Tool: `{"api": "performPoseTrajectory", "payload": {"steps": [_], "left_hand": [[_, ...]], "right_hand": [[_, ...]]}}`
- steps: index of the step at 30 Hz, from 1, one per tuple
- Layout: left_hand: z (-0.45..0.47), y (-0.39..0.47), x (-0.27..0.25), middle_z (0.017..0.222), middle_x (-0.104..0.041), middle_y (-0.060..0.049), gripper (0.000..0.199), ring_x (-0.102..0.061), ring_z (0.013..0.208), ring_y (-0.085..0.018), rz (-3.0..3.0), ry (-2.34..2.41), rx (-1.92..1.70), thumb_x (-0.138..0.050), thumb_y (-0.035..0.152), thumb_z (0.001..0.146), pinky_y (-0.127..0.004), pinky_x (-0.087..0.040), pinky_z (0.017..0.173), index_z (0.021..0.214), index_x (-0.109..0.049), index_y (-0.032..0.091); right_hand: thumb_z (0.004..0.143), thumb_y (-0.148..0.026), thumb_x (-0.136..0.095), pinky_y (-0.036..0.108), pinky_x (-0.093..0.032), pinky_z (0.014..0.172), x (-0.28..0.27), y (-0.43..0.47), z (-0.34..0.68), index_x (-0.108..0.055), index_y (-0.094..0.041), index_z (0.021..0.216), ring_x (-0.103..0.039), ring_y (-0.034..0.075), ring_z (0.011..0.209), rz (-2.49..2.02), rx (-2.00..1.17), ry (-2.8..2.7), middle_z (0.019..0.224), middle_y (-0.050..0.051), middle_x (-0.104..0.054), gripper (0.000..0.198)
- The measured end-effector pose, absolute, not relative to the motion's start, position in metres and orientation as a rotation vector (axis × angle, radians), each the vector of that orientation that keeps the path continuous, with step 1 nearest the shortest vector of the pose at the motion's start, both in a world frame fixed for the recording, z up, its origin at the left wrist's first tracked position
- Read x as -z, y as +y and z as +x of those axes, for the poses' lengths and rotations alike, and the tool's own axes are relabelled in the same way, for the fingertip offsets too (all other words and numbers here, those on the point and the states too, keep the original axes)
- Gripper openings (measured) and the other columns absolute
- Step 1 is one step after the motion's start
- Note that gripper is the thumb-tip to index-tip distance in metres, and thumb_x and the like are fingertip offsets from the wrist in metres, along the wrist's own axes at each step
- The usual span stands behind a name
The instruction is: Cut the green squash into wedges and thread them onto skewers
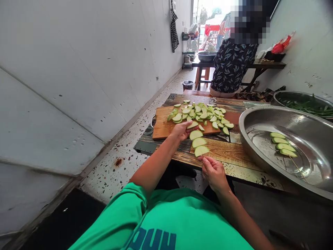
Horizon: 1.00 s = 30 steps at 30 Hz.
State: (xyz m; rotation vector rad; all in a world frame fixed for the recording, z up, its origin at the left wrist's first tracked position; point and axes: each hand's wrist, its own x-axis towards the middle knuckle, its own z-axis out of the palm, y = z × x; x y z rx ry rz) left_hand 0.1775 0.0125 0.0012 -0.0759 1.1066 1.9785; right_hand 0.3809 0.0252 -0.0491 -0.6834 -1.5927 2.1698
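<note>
My right hand (213,171) pinches the lower end of a thin skewer (203,156) near the table's front edge. Three pale green zucchini slices (199,142) are threaded on it in a row, pointing away from me. At the skewer's far end, my left hand (182,131) is closed on another zucchini slice (193,125), over the front of the wooden cutting board (163,122). Whether the skewer passes through that slice I cannot tell. Behind my left hand lies a heap of cut half-round slices (201,111), spread over the board and onto the table at its right.
A large steel basin (252,146) at the right holds a skewer of zucchini slices (282,143). Behind it stands a basin of green vegetables (307,107). A person (232,66) sits beyond the patterned table (234,166), back turned. A white wall (65,76) runs along the left.
</note>
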Motion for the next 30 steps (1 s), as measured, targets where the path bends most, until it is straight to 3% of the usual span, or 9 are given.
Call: {"api": "performPoseTrajectory", "payload": {"steps": [7, 13, 18, 21, 24, 27, 30], "left_hand": [[0.174, 0.012, 0.006, 0.080, -0.073, -0.010, 0.014, -0.073, 0.072, -0.023, -0.077, 1.135, -1.928, -0.058, 0.006, 0.084, -0.037, -0.060, 0.078, 0.097, -0.063, 0.010], [0.186, 0.019, 0.008, 0.068, -0.071, -0.007, 0.013, -0.071, 0.068, -0.019, -0.062, 1.179, -1.913, -0.053, 0.008, 0.087, -0.032, -0.059, 0.074, 0.093, -0.065, 0.008], [0.189, 0.016, 0.004, 0.067, -0.069, -0.006, 0.014, -0.069, 0.063, -0.017, -0.072, 1.230, -1.920, -0.054, 0.019, 0.090, -0.030, -0.058, 0.068, 0.085, -0.064, 0.011], [0.189, 0.007, -0.004, 0.071, -0.069, -0.008, 0.028, -0.067, 0.060, -0.017, -0.019, 1.183, -1.848, -0.044, 0.028, 0.095, -0.029, -0.057, 0.061, 0.083, -0.064, 0.011], [0.193, -0.005, -0.009, 0.077, -0.071, -0.009, 0.030, -0.067, 0.060, -0.015, 0.134, 1.244, -1.788, -0.041, 0.026, 0.095, -0.025, -0.054, 0.057, 0.088, -0.065, 0.011], [0.190, -0.017, -0.004, 0.084, -0.072, -0.009, 0.026, -0.067, 0.065, -0.014, 0.286, 1.432, -1.816, -0.052, 0.033, 0.090, -0.023, -0.053, 0.062, 0.095, -0.066, 0.012], [0.174, -0.026, 0.011, 0.080, -0.071, -0.006, 0.039, -0.063, 0.059, -0.012, 0.549, 1.743, -1.955, -0.065, 0.043, 0.080, -0.022, -0.048, 0.056, 0.102, -0.066, 0.011]], "right_hand": [[0.073, -0.050, -0.067, 0.017, -0.021, 0.031, 0.042, 0.024, 0.381, -0.061, -0.015, 0.085, -0.019, 0.002, 0.030, -0.680, -2.289, -1.530, 0.039, -0.015, -0.026, 0.038], [0.071, -0.050, -0.069, 0.017, -0.018, 0.029, 0.036, 0.029, 0.377, -0.061, -0.015, 0.086, -0.017, 0.002, 0.029, -0.694, -2.286, -1.468, 0.038, -0.015, -0.027, 0.039], [0.076, -0.053, -0.063, 0.018, -0.017, 0.030, 0.040, 0.038, 0.380, -0.062, -0.015, 0.089, -0.018, 0.003, 0.030, -0.675, -2.199, -1.614, 0.040, -0.013, -0.028, 0.040], [0.083, -0.050, -0.055, 0.021, -0.024, 0.033, 0.047, 0.043, 0.382, -0.066, -0.015, 0.086, -0.030, 0.007, 0.032, -0.653, -1.896, -1.901, 0.040, -0.009, -0.036, 0.037], [0.086, -0.039, -0.052, 0.024, -0.041, 0.046, 0.048, 0.042, 0.388, -0.069, -0.016, 0.083, -0.055, 0.014, 0.048, -0.617, -1.397, -2.075, 0.053, 0.001, -0.058, 0.028], [0.088, -0.029, -0.049, 0.026, -0.050, 0.061, 0.032, 0.038, 0.405, -0.070, -0.019, 0.089, -0.067, 0.018, 0.067, -0.558, -1.083, -2.119, 0.077, 0.006, -0.073, 0.023], [0.091, -0.025, -0.046, 0.023, -0.051, 0.060, -0.002, 0.036, 0.436, -0.070, -0.020, 0.096, -0.068, 0.016, 0.067, -0.500, -0.995, -2.156, 0.081, 0.004, -0.074, 0.025]]}}
